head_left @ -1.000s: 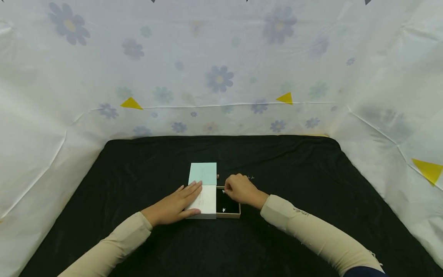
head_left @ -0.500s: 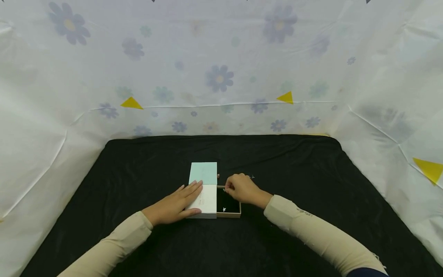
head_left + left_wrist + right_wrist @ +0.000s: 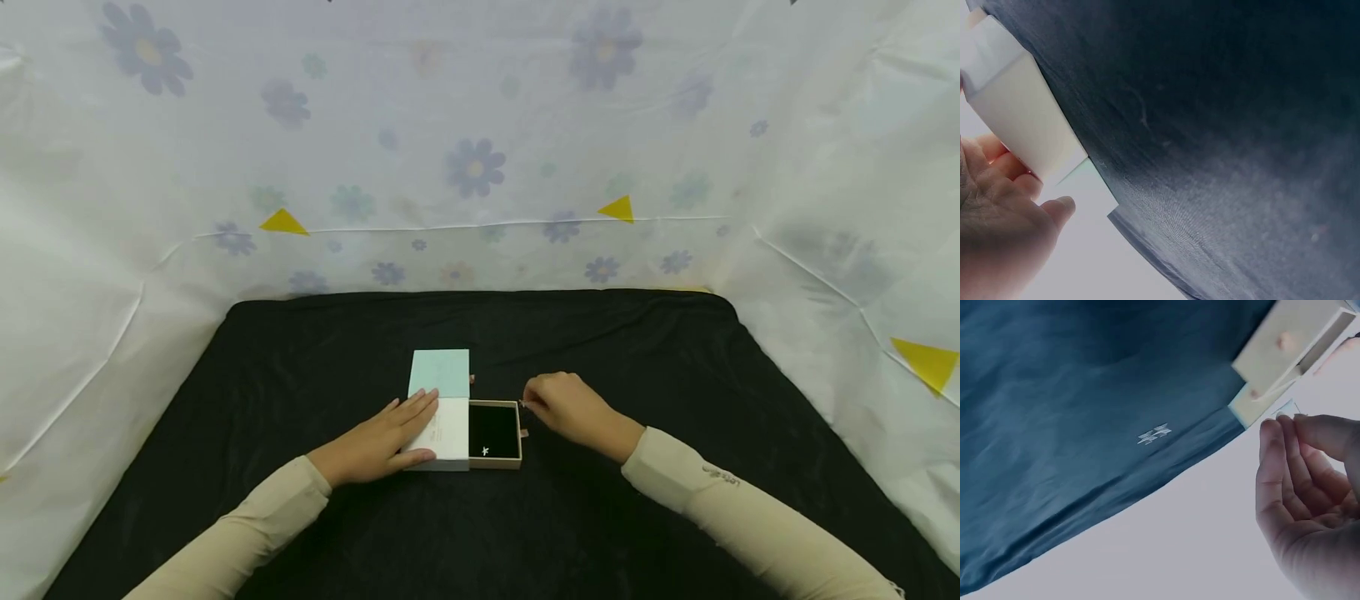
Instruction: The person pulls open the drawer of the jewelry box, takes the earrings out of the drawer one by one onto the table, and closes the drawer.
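Note:
My left hand (image 3: 382, 440) lies with straight fingers on a white box (image 3: 452, 429). From the box's right side a drawer (image 3: 495, 465) with a black lining and a pink tab (image 3: 524, 433) is pulled out. One small silvery star-shaped piece (image 3: 485, 451) lies in the drawer near its front. To the right of the drawer, above the cloth, my right hand (image 3: 573, 408) pinches a tiny silvery piece (image 3: 523, 403) between thumb and fingers. The right wrist view shows the pinching fingertips (image 3: 1270, 428), but the piece is too small and blurred to make out fully.
A mint-green box (image 3: 439, 372) with its own pink tab (image 3: 472, 379) abuts the white box at the back. Several small silvery pieces (image 3: 1155, 433) lie together on the dark cloth (image 3: 337, 333). White flowered curtain walls (image 3: 480, 242) enclose the table's back and sides.
My right hand has lifted away from the drawer's back and moved right, with a tiny silvery piece pinched in it. One star piece is now seen in the drawer. My left hand has stayed put.

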Action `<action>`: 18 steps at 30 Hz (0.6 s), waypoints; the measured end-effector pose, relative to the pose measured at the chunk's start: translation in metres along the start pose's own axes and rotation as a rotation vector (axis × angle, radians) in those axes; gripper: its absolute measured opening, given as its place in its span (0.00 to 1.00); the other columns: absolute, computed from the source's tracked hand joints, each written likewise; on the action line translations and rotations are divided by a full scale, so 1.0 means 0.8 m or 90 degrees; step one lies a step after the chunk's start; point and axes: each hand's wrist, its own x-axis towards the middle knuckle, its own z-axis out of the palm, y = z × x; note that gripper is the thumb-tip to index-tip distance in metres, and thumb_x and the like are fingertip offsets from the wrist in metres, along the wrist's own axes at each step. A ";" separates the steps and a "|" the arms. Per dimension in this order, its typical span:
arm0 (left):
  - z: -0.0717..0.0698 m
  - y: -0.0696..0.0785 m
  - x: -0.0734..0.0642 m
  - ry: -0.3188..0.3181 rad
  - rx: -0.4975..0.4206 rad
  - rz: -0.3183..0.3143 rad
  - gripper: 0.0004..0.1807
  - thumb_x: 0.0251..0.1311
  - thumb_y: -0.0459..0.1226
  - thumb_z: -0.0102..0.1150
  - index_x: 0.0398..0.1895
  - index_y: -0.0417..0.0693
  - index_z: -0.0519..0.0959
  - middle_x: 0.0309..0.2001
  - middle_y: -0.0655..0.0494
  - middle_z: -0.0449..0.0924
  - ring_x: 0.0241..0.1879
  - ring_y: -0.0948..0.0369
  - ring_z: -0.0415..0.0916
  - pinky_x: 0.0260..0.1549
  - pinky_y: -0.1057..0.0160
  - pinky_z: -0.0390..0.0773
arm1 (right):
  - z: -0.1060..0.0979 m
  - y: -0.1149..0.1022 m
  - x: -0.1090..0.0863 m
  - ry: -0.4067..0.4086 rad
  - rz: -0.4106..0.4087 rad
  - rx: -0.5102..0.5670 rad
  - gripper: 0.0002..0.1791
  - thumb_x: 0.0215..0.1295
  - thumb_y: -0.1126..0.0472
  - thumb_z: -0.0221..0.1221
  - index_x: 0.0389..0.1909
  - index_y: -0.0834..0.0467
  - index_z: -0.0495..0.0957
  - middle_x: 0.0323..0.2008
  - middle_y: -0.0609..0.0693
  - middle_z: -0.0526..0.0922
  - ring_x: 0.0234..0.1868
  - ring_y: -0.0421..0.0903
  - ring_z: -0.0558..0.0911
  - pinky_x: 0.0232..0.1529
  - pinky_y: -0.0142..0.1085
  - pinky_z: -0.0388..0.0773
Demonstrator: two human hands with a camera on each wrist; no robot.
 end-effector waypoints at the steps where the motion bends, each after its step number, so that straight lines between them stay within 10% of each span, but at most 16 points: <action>1: 0.001 -0.001 0.000 0.001 0.003 0.000 0.44 0.69 0.60 0.42 0.77 0.44 0.44 0.77 0.50 0.40 0.75 0.53 0.39 0.69 0.42 0.47 | -0.001 0.003 -0.004 -0.008 -0.005 -0.011 0.03 0.63 0.64 0.63 0.30 0.57 0.82 0.28 0.47 0.82 0.26 0.37 0.79 0.27 0.28 0.77; 18: 0.002 0.000 -0.005 0.006 -0.001 -0.007 0.43 0.69 0.59 0.42 0.76 0.44 0.45 0.77 0.50 0.41 0.75 0.52 0.39 0.69 0.41 0.47 | 0.021 0.029 -0.030 -0.117 -0.080 -0.158 0.05 0.62 0.64 0.63 0.27 0.54 0.80 0.24 0.45 0.79 0.25 0.39 0.78 0.24 0.29 0.76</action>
